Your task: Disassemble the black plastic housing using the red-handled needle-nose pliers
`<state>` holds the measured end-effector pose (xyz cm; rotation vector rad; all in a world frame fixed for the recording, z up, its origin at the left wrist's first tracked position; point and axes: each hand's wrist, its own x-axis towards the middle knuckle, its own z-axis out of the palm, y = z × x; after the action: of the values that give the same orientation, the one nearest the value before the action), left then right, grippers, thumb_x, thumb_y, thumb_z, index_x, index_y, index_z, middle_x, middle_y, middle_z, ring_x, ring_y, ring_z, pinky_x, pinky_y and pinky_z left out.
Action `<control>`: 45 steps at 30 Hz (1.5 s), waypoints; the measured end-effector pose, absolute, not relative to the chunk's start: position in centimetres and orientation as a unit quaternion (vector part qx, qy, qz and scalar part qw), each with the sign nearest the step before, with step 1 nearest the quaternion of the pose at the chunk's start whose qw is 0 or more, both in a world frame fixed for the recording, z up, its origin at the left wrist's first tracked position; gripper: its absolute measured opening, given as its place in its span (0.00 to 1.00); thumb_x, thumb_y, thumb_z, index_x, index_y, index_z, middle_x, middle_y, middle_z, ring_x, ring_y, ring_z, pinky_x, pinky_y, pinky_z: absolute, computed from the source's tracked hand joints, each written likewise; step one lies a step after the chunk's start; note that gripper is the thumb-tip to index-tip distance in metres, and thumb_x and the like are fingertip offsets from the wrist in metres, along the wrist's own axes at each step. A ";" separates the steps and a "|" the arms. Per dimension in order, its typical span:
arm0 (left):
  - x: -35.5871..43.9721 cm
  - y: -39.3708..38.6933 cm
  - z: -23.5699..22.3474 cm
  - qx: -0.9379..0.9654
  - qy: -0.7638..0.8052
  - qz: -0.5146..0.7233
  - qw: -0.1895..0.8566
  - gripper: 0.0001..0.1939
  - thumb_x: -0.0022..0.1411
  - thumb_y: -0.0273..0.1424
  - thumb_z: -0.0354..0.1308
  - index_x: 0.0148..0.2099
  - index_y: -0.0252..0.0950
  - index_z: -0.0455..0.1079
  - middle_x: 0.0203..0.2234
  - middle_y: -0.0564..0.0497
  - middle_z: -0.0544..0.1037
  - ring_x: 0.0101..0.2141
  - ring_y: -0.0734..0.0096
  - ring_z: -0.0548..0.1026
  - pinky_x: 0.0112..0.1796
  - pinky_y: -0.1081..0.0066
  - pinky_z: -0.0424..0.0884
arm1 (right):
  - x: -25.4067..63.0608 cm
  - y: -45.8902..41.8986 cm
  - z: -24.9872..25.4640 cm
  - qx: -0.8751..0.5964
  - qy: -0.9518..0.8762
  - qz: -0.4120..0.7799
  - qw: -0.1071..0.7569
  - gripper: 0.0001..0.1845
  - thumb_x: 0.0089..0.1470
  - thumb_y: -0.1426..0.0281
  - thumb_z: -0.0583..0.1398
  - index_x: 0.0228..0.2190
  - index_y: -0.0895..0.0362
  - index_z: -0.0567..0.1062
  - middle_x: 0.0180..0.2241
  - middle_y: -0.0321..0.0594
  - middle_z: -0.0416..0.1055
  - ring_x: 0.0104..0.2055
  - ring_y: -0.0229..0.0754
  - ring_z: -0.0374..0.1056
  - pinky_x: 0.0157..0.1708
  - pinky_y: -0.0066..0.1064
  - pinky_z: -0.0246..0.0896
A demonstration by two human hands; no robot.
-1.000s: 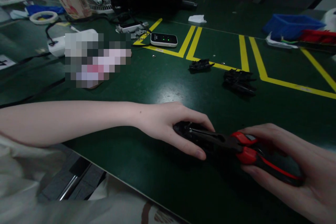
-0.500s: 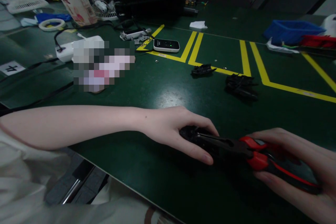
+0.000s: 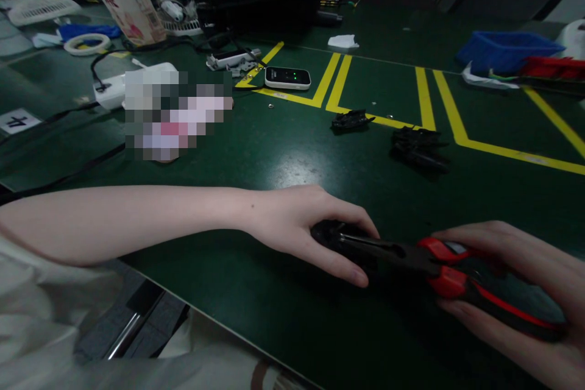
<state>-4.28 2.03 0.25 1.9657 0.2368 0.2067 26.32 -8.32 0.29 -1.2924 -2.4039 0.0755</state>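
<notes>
On the green surface (image 3: 219,274), left hand (image 3: 299,219) holds a black part (image 3: 323,233) between thumb and fingers; right hand (image 3: 543,265) grips red-and-black pliers (image 3: 427,261), handles spread, nose at the part. Beyond: smaller black piece (image 3: 351,121), larger black piece (image 3: 417,147), yellow tape (image 3: 426,97) nearby.

A tape roll (image 3: 69,47) lies near a printed bottle (image 3: 127,1).

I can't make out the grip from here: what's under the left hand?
A black part shows between the thumb and forefinger of the left hand, with the tips of the pliers over it. Anything beneath the palm is covered and cannot be seen.
</notes>
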 end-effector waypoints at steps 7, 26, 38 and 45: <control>-4.2 1.8 0.4 0.823 0.117 0.071 0.551 0.24 0.64 0.41 0.70 0.57 0.35 0.74 0.41 0.48 0.84 0.38 0.67 0.81 0.37 0.75 0.73 | 24.3 -9.0 0.4 -0.506 -0.830 0.055 0.227 0.20 0.61 0.45 0.58 0.47 0.44 0.74 0.39 0.37 0.78 0.31 0.47 0.76 0.31 0.39 0.73; -4.3 1.6 0.6 0.818 0.118 0.072 0.558 0.22 0.64 0.38 0.71 0.56 0.34 0.74 0.38 0.50 0.83 0.35 0.70 0.80 0.34 0.77 0.72 | 25.0 -9.1 0.5 -0.494 -0.836 0.026 0.235 0.23 0.60 0.46 0.62 0.50 0.44 0.75 0.43 0.38 0.79 0.35 0.47 0.77 0.35 0.39 0.74; -4.3 1.6 0.6 0.818 0.108 0.075 0.560 0.22 0.64 0.36 0.71 0.56 0.33 0.75 0.37 0.51 0.82 0.35 0.72 0.79 0.33 0.77 0.71 | 25.3 -8.8 0.5 -0.459 -0.863 0.004 0.211 0.23 0.61 0.48 0.62 0.52 0.45 0.72 0.44 0.39 0.78 0.35 0.45 0.76 0.23 0.35 0.65; -4.4 1.7 0.5 0.810 0.100 0.098 0.569 0.20 0.65 0.33 0.70 0.55 0.31 0.74 0.37 0.52 0.81 0.34 0.75 0.78 0.33 0.79 0.71 | 25.1 -9.0 0.3 -0.471 -0.855 0.003 0.216 0.23 0.61 0.49 0.62 0.51 0.48 0.73 0.44 0.39 0.78 0.36 0.45 0.76 0.29 0.35 0.70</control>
<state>-4.40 1.65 0.49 1.9030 0.2353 0.2298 25.05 -9.01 0.26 -1.3066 -2.3696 0.0090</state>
